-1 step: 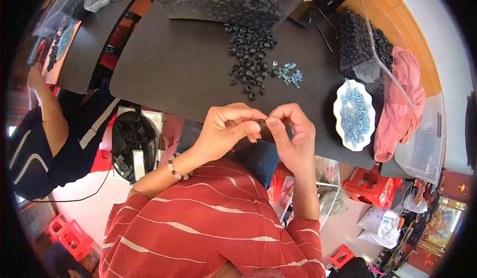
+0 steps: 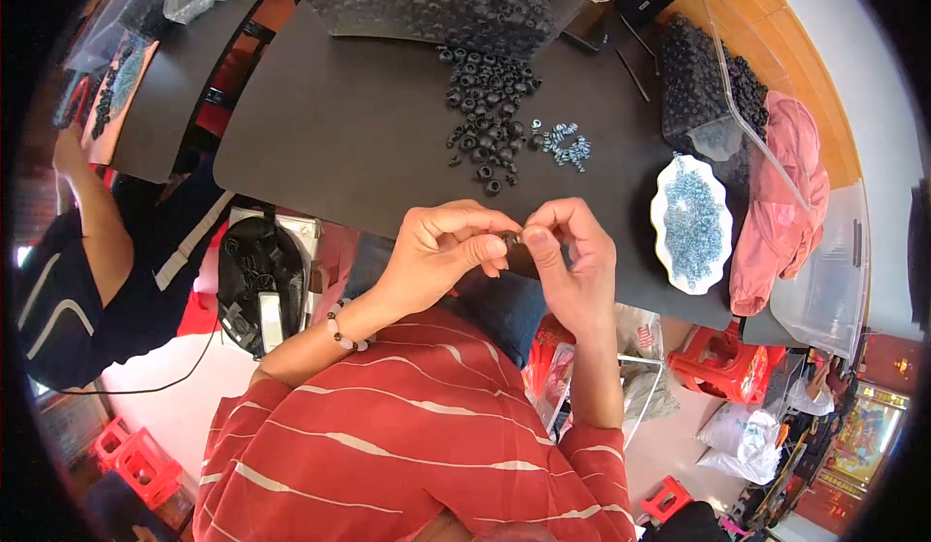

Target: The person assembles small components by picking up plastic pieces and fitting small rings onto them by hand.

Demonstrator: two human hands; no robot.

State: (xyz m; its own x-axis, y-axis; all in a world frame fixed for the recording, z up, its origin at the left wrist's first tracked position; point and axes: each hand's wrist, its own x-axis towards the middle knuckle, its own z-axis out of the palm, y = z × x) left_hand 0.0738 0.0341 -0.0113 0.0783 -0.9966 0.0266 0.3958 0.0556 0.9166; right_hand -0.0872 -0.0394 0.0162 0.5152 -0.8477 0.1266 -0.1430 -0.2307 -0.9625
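Observation:
In front of my chest, my left hand (image 2: 444, 254) pinches a small black knob-like part (image 2: 510, 239) between thumb and forefinger. My right hand (image 2: 574, 256) meets it from the other side, thumb and forefinger pressed together at the part's edge. Whatever lies between the right fingertips is mostly hidden. Beyond my hands, a loose pile of black knob-like parts (image 2: 490, 106) spreads on the dark table (image 2: 310, 125). Right of that pile lie several small silvery metal inserts (image 2: 566, 146). More of them fill a white scalloped dish (image 2: 662, 220) farther right.
A clear bin (image 2: 436, 28) of black parts stands at the back, another (image 2: 698, 86) at the right. Pink cloth (image 2: 784, 203) lies beside the dish. Thin dark rods (image 2: 632, 75) rest at the back right. At left, another person's arm (image 2: 102, 217) reaches toward a tray.
My right thumb and forefinger have shifted very slightly at the black part. The left hand and everything on the table look the same.

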